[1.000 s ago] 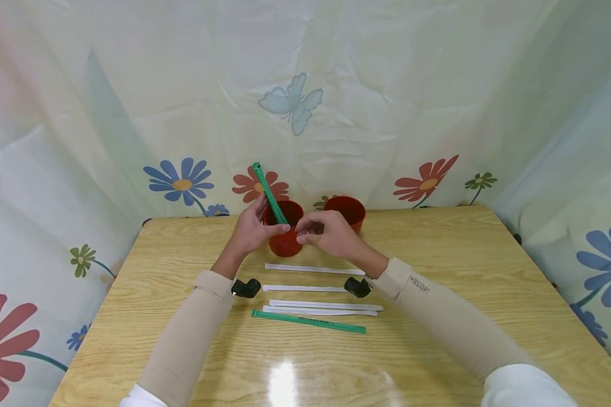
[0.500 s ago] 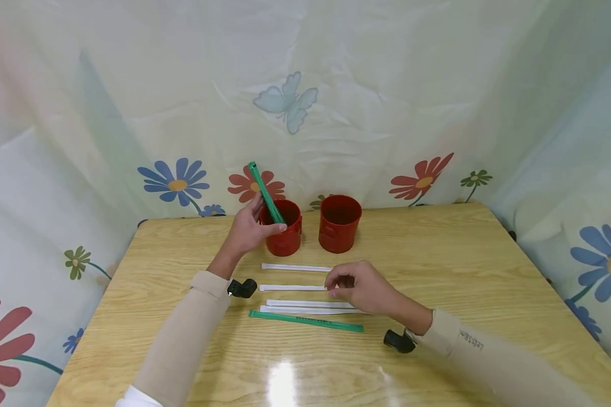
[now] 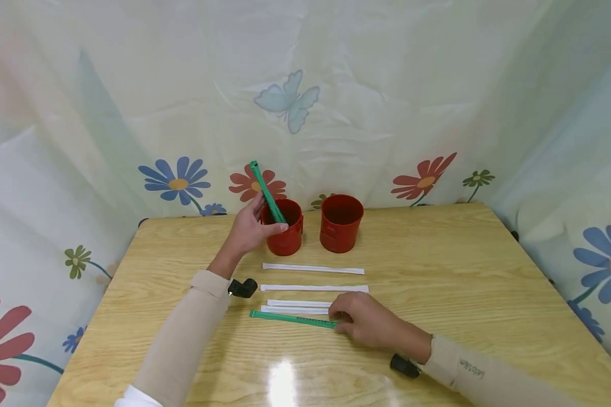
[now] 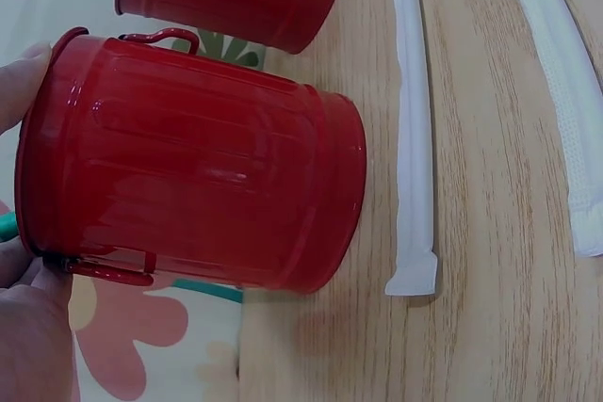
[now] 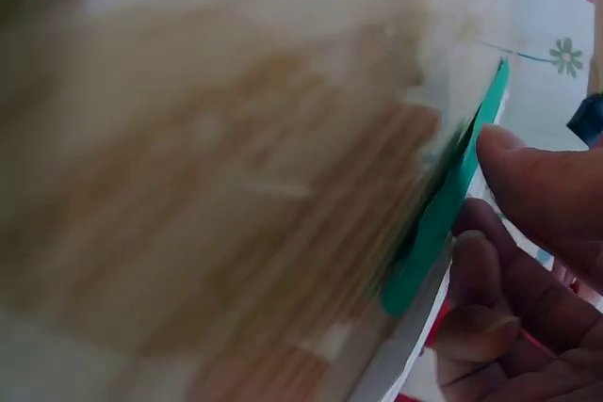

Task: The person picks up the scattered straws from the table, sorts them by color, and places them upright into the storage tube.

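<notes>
My left hand point(image 3: 249, 229) grips the rim of the left red bucket point(image 3: 285, 243), its thumb over the near side. Green-wrapped straws point(image 3: 266, 189) lean out of that bucket toward the back left, by the left fingers. In the left wrist view the same bucket point(image 4: 207, 167) shows its ribbed side and small handles. My right hand point(image 3: 364, 319) is low over the table, thumb and fingers pinching the right part of a lying green-wrapped straw point(image 3: 295, 319). Seen from the right wrist, the thumb point(image 5: 504, 143) meets the green wrapper point(image 5: 443, 214) with fingers opposite.
A second red bucket point(image 3: 338, 237) stands to the right of the first. White paper-wrapped straws lie in rows before the buckets: a back one point(image 3: 313, 268), a middle one point(image 3: 313, 288) and a close pair point(image 3: 297, 304) beside the green one. A printed curtain point(image 3: 366, 113) hangs behind the table.
The right hand has left the left bucket and come down toward the front right, onto the green-wrapped straw on the table. The left hand stays on the bucket rim.
</notes>
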### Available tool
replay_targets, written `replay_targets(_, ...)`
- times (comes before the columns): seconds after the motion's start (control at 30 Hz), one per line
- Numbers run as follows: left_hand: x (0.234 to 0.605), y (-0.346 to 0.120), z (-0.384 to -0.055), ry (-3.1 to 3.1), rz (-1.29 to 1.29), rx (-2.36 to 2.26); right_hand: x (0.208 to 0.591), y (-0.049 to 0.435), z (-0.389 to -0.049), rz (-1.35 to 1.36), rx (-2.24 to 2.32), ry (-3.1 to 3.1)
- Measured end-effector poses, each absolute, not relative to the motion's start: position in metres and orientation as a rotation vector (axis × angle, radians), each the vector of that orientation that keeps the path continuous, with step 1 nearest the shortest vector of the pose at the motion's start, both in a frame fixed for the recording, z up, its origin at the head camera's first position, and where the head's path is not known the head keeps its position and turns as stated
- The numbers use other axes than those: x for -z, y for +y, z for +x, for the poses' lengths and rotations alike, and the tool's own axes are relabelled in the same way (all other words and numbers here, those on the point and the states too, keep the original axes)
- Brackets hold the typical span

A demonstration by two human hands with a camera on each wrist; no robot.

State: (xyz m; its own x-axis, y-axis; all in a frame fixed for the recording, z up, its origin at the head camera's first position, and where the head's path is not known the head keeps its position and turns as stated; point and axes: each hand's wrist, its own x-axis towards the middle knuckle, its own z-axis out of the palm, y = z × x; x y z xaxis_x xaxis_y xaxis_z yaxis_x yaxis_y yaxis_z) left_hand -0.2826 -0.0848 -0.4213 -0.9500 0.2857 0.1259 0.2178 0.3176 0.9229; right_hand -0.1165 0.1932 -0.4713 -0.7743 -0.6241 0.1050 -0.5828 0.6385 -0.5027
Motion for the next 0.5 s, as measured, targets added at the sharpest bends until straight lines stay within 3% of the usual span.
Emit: replay_targets(0.5,0.421,-0.083,-0.281,2.508,0.531,-1.738,0.469,0.182,-0.11,-1.229,0.241,2.826)
